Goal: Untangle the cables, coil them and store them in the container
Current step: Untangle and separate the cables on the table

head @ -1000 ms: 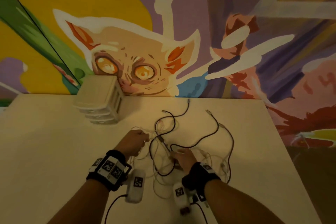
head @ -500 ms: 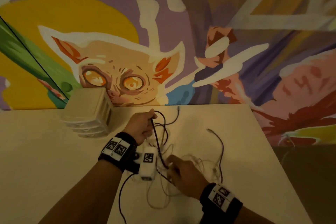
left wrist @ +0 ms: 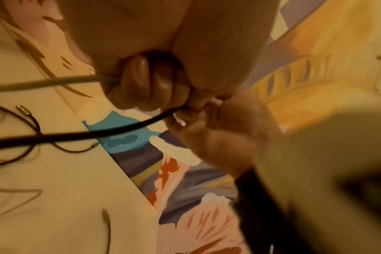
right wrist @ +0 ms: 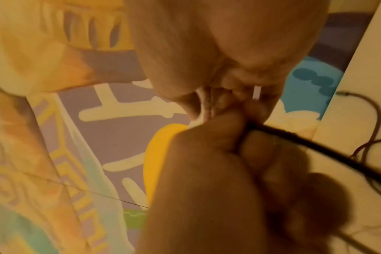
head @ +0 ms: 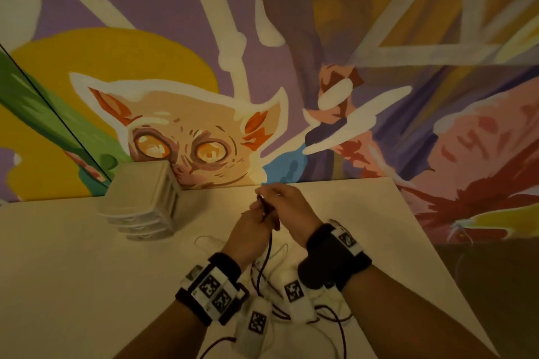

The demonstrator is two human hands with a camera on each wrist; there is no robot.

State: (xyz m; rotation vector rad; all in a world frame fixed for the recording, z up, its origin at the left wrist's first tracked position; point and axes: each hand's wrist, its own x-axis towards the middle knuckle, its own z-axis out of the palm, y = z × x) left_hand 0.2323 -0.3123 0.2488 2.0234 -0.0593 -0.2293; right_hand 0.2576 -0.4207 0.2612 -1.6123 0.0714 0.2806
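Both hands are raised together over the back of the table (head: 73,256). My left hand (head: 258,220) grips a black cable (head: 267,248), which hangs down from it to the tangle of black and white cables (head: 280,285) under my wrists. In the left wrist view the left hand (left wrist: 150,89) has its fingers curled round the black cable (left wrist: 98,132) and a pale cable (left wrist: 43,84). My right hand (head: 264,198) pinches the black cable just above the left hand. In the right wrist view the right hand (right wrist: 235,101) pinches at the top of the black cable (right wrist: 315,147).
A stack of pale plastic containers (head: 143,201) stands at the back left of the table, against the painted wall. Loose white cable loops (head: 204,242) lie left of the hands. The table's right edge (head: 423,227) runs diagonally close to my right arm.
The left hand lifted the black cable off the pile and rose toward the wall. The right hand left the tangle on the table and came up to pinch the same cable.
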